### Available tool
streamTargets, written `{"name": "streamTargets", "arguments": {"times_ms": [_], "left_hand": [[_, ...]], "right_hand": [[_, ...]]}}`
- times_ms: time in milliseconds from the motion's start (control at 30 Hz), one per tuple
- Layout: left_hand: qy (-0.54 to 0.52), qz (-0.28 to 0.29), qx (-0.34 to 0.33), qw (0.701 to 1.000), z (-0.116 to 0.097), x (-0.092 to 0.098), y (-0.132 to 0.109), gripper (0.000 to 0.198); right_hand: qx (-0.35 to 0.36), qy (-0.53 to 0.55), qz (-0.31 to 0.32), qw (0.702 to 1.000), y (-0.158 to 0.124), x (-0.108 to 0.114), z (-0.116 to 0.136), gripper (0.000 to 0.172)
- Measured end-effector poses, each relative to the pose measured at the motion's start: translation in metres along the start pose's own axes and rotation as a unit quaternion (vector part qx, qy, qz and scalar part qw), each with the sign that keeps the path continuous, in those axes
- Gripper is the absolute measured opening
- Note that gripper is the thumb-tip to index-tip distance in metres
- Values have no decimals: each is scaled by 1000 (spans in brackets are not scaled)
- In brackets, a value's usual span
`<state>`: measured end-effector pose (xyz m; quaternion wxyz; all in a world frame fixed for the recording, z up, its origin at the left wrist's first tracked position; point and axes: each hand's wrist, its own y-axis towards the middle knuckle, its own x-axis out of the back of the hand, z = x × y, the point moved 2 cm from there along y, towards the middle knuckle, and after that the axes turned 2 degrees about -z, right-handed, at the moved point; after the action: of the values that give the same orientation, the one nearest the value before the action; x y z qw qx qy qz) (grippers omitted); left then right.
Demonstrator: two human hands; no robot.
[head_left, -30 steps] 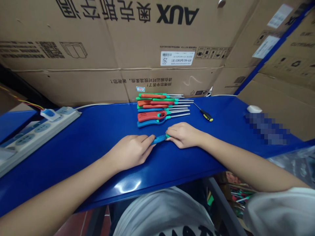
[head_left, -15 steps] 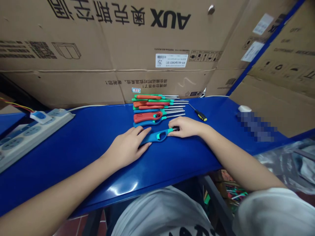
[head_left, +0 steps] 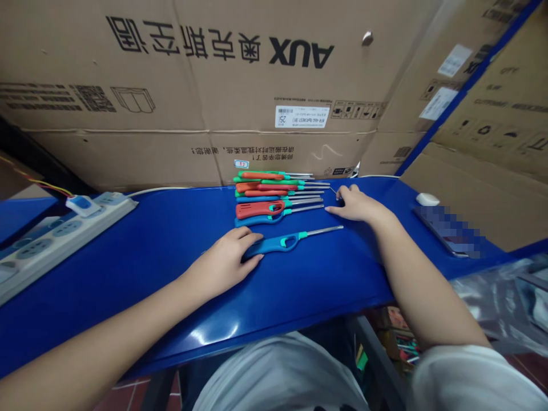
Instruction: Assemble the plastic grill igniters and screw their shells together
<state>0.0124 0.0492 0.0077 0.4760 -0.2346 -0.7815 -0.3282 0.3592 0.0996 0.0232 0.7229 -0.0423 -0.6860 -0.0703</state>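
My left hand is closed round the rear of a blue gas lighter, which lies level just above the blue table or on it. The lighter's teal trigger and bare metal tube point to the right. My right hand is over the screwdriver, with thumb and fingers apart. Only a bit of the screwdriver's thin shaft shows; the hand hides its handle. Several red, orange, green and blue gas lighters lie in a stacked row behind, tubes to the right.
Cardboard sheets wall the back and right of the blue table. A white power strip lies at the left. At the right are a white rounded object and a blurred-out dark flat object. Clear plastic hangs at the right edge.
My right hand has left the lighter's front end and moved right and back to the screwdriver. The lighter's metal tube is now uncovered. My left hand still holds the lighter.
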Motion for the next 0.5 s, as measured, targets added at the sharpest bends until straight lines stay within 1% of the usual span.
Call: {"name": "streamTargets", "arguments": {"times_ms": [67,133,200,267,367,500], "left_hand": [[-11,-7,-1,1000,-2,0,0,30],[-18,-9,-3,1000,-3,-1,-1,31],[-19,-6,-5,1000,-3,-3,-2,32],[-17,-3,-10,1000,-4,-5,-3,34],[-7,3,-24,1000,-6,-7,-5,34],[23,17,-33,999,-7,-6,-5,33]], "right_hand": [[-38,-20,40,998,3,-2,-7,43],[-63,-31,39,997,5,0,-13,42],[-101,-43,35,993,5,4,-21,51],[-138,-53,53,988,5,7,-30,56],[-159,-44,94,982,6,8,-43,50],[-159,-15,112,981,10,6,-54,39]]}}
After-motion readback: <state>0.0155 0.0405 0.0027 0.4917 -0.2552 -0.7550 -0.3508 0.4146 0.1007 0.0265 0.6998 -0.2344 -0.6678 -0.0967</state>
